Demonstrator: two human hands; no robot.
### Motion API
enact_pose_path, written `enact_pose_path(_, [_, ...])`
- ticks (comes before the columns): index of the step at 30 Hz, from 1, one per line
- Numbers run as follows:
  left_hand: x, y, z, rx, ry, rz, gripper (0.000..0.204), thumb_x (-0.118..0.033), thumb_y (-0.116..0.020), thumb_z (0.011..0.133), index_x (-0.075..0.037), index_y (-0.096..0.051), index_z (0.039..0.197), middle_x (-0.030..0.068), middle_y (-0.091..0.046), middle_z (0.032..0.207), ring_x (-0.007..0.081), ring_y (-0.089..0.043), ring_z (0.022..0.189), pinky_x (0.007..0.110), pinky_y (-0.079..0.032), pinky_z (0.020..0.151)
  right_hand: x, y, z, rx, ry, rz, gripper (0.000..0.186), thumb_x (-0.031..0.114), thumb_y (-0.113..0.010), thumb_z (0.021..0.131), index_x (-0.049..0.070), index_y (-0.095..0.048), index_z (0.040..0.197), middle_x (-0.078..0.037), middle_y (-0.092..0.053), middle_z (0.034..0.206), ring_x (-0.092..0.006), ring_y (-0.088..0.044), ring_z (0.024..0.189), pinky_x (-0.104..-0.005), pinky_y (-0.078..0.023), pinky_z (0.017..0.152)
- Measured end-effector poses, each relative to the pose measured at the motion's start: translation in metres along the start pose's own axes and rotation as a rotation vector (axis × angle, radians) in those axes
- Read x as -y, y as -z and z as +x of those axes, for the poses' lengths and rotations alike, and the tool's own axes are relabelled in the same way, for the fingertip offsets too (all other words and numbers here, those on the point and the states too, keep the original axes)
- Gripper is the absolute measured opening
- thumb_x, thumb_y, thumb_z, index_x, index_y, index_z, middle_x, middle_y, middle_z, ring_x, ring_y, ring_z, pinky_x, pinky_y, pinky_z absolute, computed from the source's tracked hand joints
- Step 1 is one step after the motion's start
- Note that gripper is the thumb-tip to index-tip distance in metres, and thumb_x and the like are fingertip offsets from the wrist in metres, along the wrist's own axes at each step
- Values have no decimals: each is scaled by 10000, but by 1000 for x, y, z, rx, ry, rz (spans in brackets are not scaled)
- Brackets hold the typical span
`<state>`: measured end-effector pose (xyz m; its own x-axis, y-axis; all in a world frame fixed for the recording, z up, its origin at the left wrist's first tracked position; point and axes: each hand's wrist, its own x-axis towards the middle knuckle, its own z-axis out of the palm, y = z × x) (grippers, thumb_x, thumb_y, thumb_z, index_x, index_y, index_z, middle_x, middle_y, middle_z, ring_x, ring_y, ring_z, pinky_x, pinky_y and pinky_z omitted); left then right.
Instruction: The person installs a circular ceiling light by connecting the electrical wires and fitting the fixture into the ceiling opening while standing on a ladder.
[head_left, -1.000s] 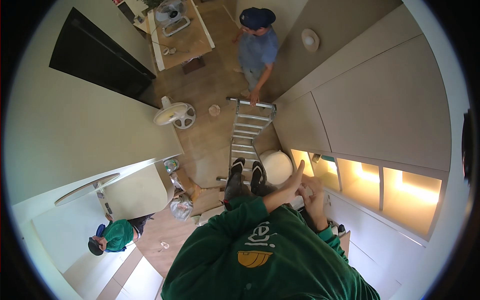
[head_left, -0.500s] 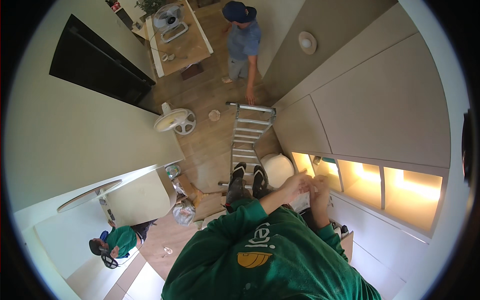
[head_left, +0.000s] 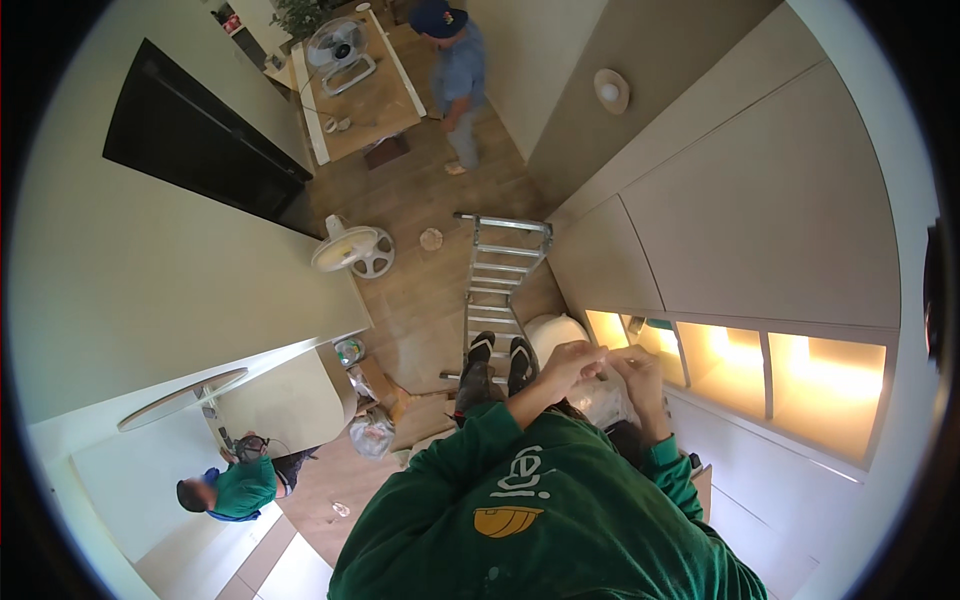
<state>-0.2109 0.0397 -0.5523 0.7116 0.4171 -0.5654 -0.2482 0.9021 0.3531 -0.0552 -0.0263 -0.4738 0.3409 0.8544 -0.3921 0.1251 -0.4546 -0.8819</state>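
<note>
In front of my green-sweatered chest, my left hand (head_left: 570,368) and my right hand (head_left: 640,378) are close together, fingertips pinched. Whatever lies between the fingers is too small to make out. Under them is a crumpled clear plastic bag (head_left: 603,402). My feet, in dark sandals, are on or over a metal stepladder (head_left: 507,251); whether I sit or stand is hidden. To the right of my hands runs a row of lit shelf compartments (head_left: 767,375), which neither hand visibly touches.
A round white container (head_left: 553,333) stands beside the ladder. Pale cabinet doors (head_left: 770,200) rise on the right. A white fan (head_left: 345,246), cardboard and bags lie to the left. A person in blue (head_left: 460,80) is at the back; one in green (head_left: 245,485) works at lower left.
My hands have shifted slightly left, the left one turning palm down. The person in blue has stepped back from the ladder. The person in green has moved a round black object toward the pale panel.
</note>
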Motion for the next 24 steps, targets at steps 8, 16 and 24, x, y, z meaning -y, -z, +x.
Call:
enact_pose_path(8, [-3,-3,4,-116,-264,32,350,-338,-565,1063,-25,-722,1077,-2,-687,816,67,-618,712,224,-496,671,9,-6,9,-55,141,37,101,75,-702,948,-1,-747,995,-65,-670,959,-120,-634,856,-263,-504,775])
enact_pose_path(16, [-19,-20,-23,-12,-197,125,434,-323,-543,1072,22,-604,1329,75,-696,1117,155,-682,975,286,-556,855,18,-18,8,-133,246,-117,110,60,-798,826,18,-744,911,-56,-679,902,-167,-643,842,-291,-512,756])
enact_pose_path(24, [-7,12,-39,45,-176,184,371,-121,-639,1011,132,-583,1277,186,-678,1186,215,-706,1033,314,-596,904,15,-26,-8,64,310,-292,174,-10,-821,775,10,-766,938,-79,-681,886,-193,-653,817,-315,-524,761])
